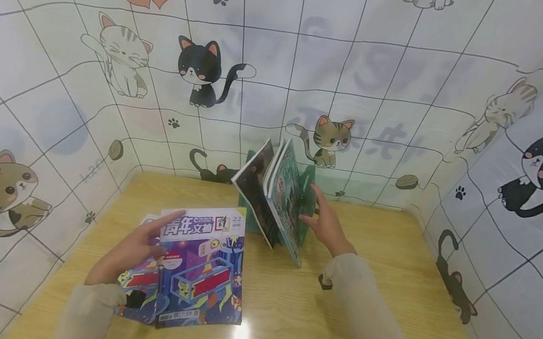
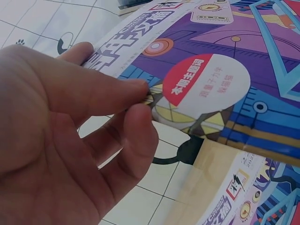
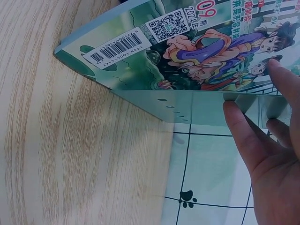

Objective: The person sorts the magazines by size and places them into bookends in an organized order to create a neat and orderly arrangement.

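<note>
In the head view my left hand (image 1: 136, 249) holds a purple magazine (image 1: 205, 278) by its left side. Thumb and fingertips pinch its edge in the left wrist view. A second, similar magazine (image 1: 142, 288) lies partly underneath. My right hand (image 1: 327, 228) is at the right side of a green bookend (image 1: 308, 195), its fingers around the upright plate. One fingertip overlaps the cover of a green magazine (image 3: 211, 61) in the right wrist view. That magazine leans in the bookend with a dark-covered magazine (image 1: 260, 185) and others between.
A light wooden table (image 1: 378, 291) carries everything. Cloth walls (image 1: 272, 70) printed with cats and grid lines rise behind it and on both sides. The standing magazines fan apart, their lower corners jutting forward over the table.
</note>
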The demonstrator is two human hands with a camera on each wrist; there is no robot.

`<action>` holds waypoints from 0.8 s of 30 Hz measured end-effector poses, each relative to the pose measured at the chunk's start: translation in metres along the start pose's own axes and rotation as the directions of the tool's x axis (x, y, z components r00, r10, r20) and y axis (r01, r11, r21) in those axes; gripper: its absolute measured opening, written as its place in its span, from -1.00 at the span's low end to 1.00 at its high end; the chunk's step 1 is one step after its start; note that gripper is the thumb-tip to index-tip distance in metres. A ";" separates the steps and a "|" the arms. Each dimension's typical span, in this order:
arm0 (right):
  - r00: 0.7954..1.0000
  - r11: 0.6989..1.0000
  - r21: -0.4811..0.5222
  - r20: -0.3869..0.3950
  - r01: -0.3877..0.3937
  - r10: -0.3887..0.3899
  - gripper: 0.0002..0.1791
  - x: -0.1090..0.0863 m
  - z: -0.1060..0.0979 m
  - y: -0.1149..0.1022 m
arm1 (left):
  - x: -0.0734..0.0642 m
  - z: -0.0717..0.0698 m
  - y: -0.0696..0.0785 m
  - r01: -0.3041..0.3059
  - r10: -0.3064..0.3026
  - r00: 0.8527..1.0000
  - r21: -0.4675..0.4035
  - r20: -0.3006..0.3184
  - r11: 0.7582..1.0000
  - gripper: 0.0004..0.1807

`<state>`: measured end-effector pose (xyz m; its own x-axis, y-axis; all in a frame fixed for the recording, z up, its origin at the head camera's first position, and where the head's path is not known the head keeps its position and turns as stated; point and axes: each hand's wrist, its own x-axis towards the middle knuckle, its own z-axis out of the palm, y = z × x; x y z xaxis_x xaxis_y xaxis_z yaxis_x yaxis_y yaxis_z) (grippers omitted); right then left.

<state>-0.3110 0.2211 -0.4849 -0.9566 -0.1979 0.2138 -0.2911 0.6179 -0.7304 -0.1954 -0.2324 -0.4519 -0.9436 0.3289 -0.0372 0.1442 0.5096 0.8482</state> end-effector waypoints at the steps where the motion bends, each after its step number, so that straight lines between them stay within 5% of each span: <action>1: 1.000 1.000 0.001 0.001 -0.002 0.002 0.03 0.000 0.000 0.000 | 0.000 0.000 0.001 0.002 -0.002 1.000 0.004 -0.001 1.000 -0.04; 24: 1.000 1.000 -0.006 -0.003 -0.020 0.020 0.03 0.000 0.000 -0.002 | 0.007 0.014 0.039 -0.074 0.076 0.995 0.020 -0.068 0.997 0.03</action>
<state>-0.3103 0.2198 -0.4841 -0.9623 -0.1831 0.2009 -0.2717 0.6260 -0.7309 -0.1926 -0.1988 -0.4269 -0.9481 0.3117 0.0630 0.2200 0.5000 0.8376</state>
